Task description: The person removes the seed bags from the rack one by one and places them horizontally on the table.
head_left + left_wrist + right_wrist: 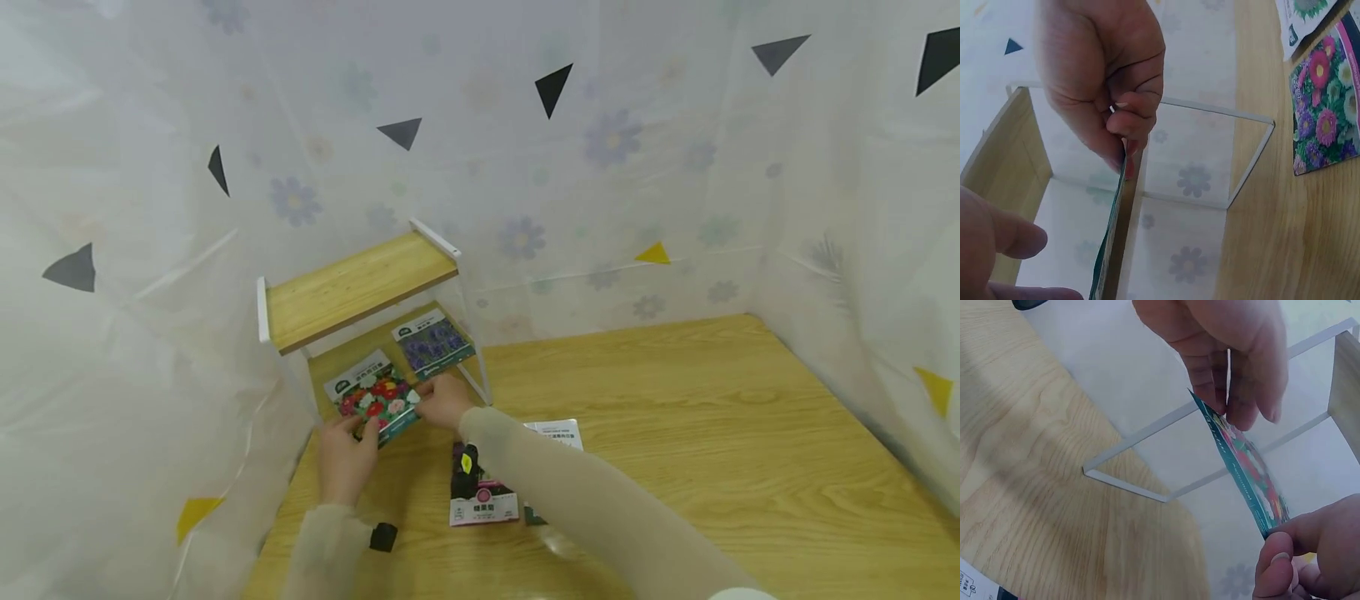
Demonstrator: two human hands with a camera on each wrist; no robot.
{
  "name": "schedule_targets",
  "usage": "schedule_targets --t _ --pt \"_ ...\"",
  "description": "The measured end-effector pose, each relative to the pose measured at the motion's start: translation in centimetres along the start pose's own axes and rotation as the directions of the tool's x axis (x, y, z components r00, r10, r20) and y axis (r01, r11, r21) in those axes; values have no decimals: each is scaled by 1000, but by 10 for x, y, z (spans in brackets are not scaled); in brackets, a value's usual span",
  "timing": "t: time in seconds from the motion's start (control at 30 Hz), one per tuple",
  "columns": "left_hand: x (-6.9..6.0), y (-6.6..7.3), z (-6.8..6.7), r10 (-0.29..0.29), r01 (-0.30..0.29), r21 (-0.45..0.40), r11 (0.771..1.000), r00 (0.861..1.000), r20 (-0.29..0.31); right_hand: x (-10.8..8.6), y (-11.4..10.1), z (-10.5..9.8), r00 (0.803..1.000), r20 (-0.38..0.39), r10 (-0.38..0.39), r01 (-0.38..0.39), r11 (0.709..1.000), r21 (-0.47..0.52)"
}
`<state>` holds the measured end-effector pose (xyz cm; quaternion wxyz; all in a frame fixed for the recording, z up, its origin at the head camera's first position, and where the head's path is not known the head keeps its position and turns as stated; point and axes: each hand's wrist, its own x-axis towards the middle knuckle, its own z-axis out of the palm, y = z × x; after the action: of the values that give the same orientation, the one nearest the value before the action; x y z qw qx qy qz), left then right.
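My right hand (446,402) pinches the lower right corner of a seed packet (382,402) printed with red, pink and white flowers. The packet is tilted at the front of the lower board of a small wooden rack (360,279) with a white frame. At the packet's lower left edge is my left hand (347,460), its fingers touching it, thumb and fingers spread apart. The left wrist view shows that left thumb (1019,234) clear of the packet. A second seed packet (433,343) with purple flowers lies on the lower board at the right.
Two more seed packets lie on the wooden table (675,400): a pink-and-white one (483,507) and a white-topped one (562,432), both partly under my right forearm. Flower-patterned sheeting (480,167) hangs behind and at both sides.
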<state>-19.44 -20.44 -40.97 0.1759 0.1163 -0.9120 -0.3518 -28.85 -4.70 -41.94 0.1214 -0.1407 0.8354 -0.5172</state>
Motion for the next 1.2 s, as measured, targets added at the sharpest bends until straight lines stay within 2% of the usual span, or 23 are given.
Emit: schedule_targets --t 0.13,0.33,0.43,0.67,0.9,1.03,1.2 --pt "-3 -5 4 -34 30 -57 998 996 -77 -7 1 -2 1000 11 -3 3 999 54" --pt "-3 -15 10 -107 85 -121 989 977 -184 -10 5 -3 1000 21 21 -24 989 147" --pt "-1 -19 13 -125 97 -151 984 974 -190 -11 8 -5 1000 24 5 -8 990 140" --pt "-4 -24 21 -127 91 -175 980 970 -208 -20 21 -14 995 67 -78 70 992 108" --pt "-15 -19 31 -117 74 -244 967 979 -168 -32 41 -32 982 117 -147 141 988 56" --pt "-24 -11 35 -62 18 -290 957 988 -142 -43 53 -47 968 166 -189 190 982 12" --pt "-36 0 47 24 -46 -382 923 998 -63 -67 68 -72 947 241 -213 215 976 21"
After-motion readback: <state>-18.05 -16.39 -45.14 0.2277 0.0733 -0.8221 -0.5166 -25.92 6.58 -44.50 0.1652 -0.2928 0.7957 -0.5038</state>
